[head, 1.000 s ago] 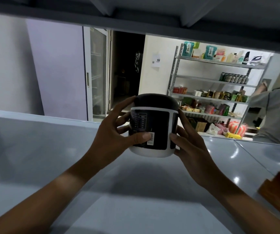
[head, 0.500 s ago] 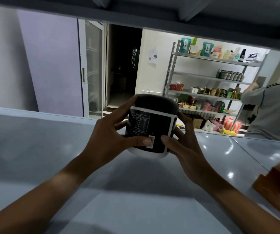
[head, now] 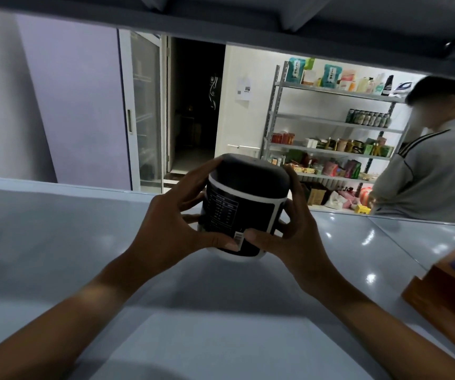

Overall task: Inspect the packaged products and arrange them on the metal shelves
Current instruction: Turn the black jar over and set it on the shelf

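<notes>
Grey metal shelf point(head: 56, 256) close below, glossy, with a brown wooden box point(head: 448, 292) at its right edge. Above the shelf, held up between both hands: black tub point(head: 244, 208) with a white base and a white-edged label, tilted, lid away. Left hand point(head: 166, 229) curled round its left side, thumb on the label by the barcode. Right hand point(head: 294, 234) curled round the right side, thumb beside the left one. Farther off, across the room: stocked rack point(head: 330, 124) against a white wall, person in grey point(head: 429, 171) just beside it, dark doorway point(head: 196, 105) to the left.
</notes>
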